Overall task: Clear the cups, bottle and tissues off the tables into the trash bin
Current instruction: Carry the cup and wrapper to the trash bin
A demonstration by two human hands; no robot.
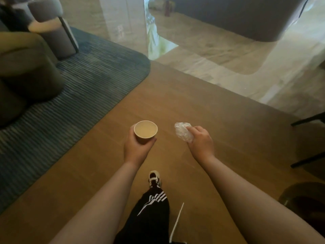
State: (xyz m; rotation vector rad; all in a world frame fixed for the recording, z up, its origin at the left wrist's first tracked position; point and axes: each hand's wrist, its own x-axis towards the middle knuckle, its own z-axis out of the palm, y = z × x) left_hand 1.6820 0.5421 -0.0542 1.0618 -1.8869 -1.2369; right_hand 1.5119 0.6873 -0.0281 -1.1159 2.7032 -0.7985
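Observation:
My left hand grips a paper cup upright, its open mouth facing up and its inside pale and bare. A crumpled clear plastic piece, which may be a squashed bottle or a wrapper, sits in the curled fingers of my right hand. Both hands are held out in front of me above a brown wooden floor. No trash bin and no table are in view.
A blue ribbed rug covers the floor to the left, with a green armchair and a grey stool on it. Pale tiled floor lies ahead. Dark chair legs stand at the right. My shoe steps forward below.

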